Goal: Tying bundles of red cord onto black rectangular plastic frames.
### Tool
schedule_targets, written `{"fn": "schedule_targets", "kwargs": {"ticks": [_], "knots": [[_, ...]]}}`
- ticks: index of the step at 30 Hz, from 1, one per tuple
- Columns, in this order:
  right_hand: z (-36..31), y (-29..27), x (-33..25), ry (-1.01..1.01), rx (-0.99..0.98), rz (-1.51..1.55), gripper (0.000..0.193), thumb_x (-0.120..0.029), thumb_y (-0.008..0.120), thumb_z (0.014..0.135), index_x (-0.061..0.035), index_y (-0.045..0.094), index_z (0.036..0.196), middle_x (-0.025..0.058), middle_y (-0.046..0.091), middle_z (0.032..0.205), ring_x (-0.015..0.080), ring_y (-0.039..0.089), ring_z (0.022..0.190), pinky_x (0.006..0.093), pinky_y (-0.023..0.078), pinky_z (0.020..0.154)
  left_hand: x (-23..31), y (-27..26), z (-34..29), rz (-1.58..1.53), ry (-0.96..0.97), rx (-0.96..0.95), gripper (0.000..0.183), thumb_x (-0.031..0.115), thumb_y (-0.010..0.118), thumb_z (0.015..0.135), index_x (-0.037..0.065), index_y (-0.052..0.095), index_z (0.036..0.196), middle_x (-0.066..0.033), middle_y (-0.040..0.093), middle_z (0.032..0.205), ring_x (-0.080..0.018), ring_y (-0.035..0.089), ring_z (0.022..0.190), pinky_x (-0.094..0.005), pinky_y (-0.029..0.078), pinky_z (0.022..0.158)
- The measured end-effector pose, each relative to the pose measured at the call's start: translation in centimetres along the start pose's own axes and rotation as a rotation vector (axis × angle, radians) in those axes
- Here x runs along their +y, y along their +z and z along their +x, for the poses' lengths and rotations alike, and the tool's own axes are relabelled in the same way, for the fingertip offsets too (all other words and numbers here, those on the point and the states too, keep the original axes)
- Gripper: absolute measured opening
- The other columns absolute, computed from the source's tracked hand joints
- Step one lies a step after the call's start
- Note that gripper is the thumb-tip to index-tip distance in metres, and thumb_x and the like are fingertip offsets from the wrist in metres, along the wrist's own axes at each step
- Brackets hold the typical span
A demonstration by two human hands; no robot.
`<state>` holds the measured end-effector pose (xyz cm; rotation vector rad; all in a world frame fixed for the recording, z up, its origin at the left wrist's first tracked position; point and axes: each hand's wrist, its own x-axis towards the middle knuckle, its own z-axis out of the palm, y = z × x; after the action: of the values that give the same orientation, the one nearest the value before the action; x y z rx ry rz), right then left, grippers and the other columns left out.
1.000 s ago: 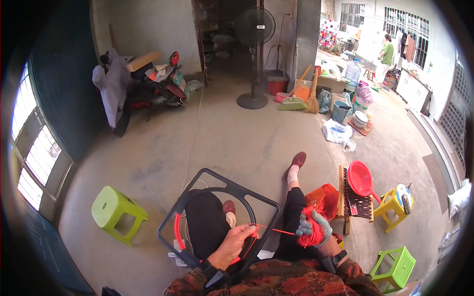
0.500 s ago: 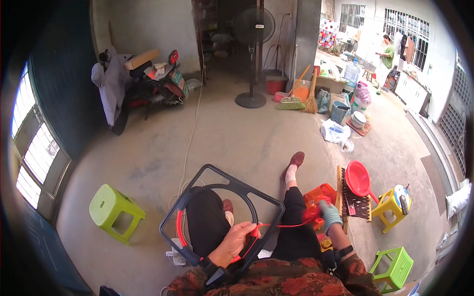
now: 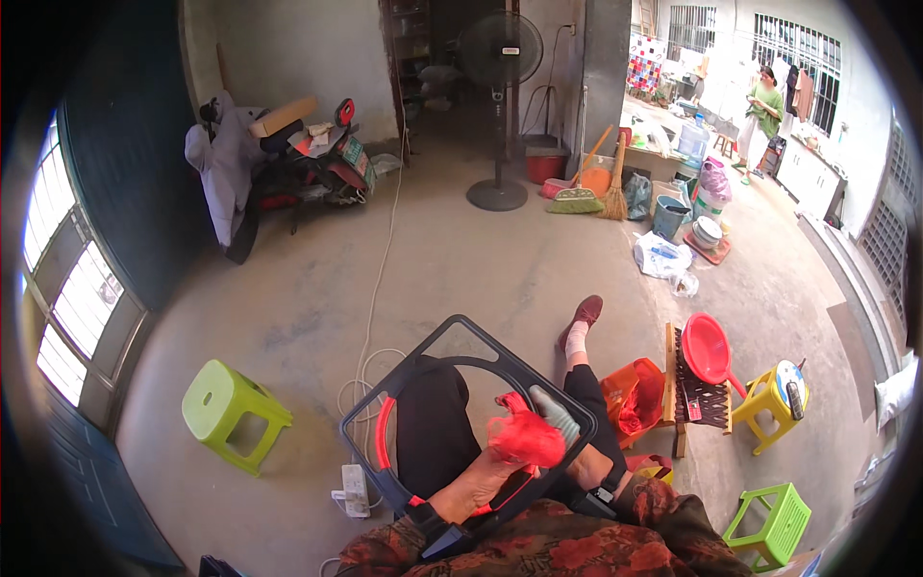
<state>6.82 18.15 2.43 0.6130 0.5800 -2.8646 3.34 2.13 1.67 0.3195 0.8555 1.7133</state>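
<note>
Dark frame: a dark, smooth square frame with rounded corners lies askew over the black-trousered thighs at 6 o'clock in the view; a round hoop is set inside it.
Red wrapping: a glossy red band of wrapping covers the hoop at its 9 o'clock.
Red bundle: a soft, shiny bundle of red strands, blurred, is above the frame at 5 o'clock in the view, between the hands.
Left hand: the bare left hand reaches up behind the bundle; its fingers are hidden, so its grip cannot be told.
Right hand: the right hand, in a grey-green knit glove, lies against the bundle's 1 o'clock side; blur leaves its grip unclear.
Orange-red container: a glossy container at 4 o'clock holds crumpled red material.
Wooden stand: pale bars and a dark woven lattice, also toward 4 o'clock, with a round red plastic basin on it.
Green stool: a smooth, moulded plastic stool at 8 o'clock.
</note>
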Motion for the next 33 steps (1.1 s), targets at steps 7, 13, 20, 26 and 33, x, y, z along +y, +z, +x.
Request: {"fn": "schedule_targets", "kwargs": {"ticks": [7, 13, 20, 26, 33], "knots": [[-1.2, -0.6, -0.7, -0.066, -0.444, -0.255, 0.077, -0.027, 0.071, 0.079, -0.0057, 0.029, 0.141, 0.0018, 0.05, 0.081, 0.0126, 0.052, 0.067, 0.0391, 0.045, 0.095, 0.2, -0.1, -0.2, 0.131, -0.041, 0.093, 0.026, 0.021, 0.063, 0.089, -0.002, 0.062, 0.102, -0.0045, 0.065, 0.092, -0.0103, 0.06, 0.086, -0.023, 0.049, 0.079], [-2.0, -3.0, -0.8, -0.116, -0.317, 0.046, 0.021, -0.023, 0.061, 0.089, -0.0077, 0.055, 0.101, 0.0066, 0.061, 0.082, 0.0251, 0.063, 0.082, 0.0423, 0.053, 0.079, 2.7, 0.4, -2.0, 0.239, 0.06, 0.175, 0.022, 0.02, 0.056, 0.094, -0.001, 0.061, 0.088, -0.0039, 0.063, 0.081, -0.0082, 0.058, 0.074, -0.0202, 0.047, 0.071], [-12.3, -8.9, -5.7, -0.519, -0.246, 0.29, 0.042, -0.043, 0.046, 0.096, -0.0029, 0.055, 0.105, -0.0048, 0.039, 0.059, 0.0069, 0.042, 0.05, 0.0254, 0.04, 0.054, 3.6, -1.4, -2.6, 0.003, -0.013, 0.307, 0.021, 0.022, 0.059, 0.092, 0.002, 0.061, 0.094, -0.0059, 0.064, 0.079, -0.009, 0.06, 0.069, -0.0201, 0.049, 0.063], [-18.6, -13.3, -7.3, -0.604, -0.088, 0.053, 0.041, -0.041, 0.041, 0.098, -0.0028, 0.055, 0.105, -0.0057, 0.037, 0.06, 0.0043, 0.034, 0.042, 0.0225, 0.035, 0.046, 3.2, -2.1, -2.4, -0.021, -0.006, 0.263, 0.022, 0.023, 0.058, 0.092, 0.002, 0.06, 0.096, -0.0072, 0.064, 0.079, -0.0108, 0.061, 0.068, -0.0222, 0.051, 0.064], [-13.2, -13.4, -7.9, -0.51, 0.585, -0.186, 0.041, -0.042, 0.062, 0.086, -0.0057, 0.06, 0.106, 0.0001, 0.057, 0.07, 0.0102, 0.053, 0.059, 0.0247, 0.044, 0.055, 3.5, -1.0, -1.8, -0.013, 0.012, 0.184, 0.017, 0.02, 0.056, 0.093, 0.003, 0.058, 0.09, -0.0092, 0.065, 0.08, -0.0126, 0.063, 0.068, -0.0229, 0.053, 0.064]]}}
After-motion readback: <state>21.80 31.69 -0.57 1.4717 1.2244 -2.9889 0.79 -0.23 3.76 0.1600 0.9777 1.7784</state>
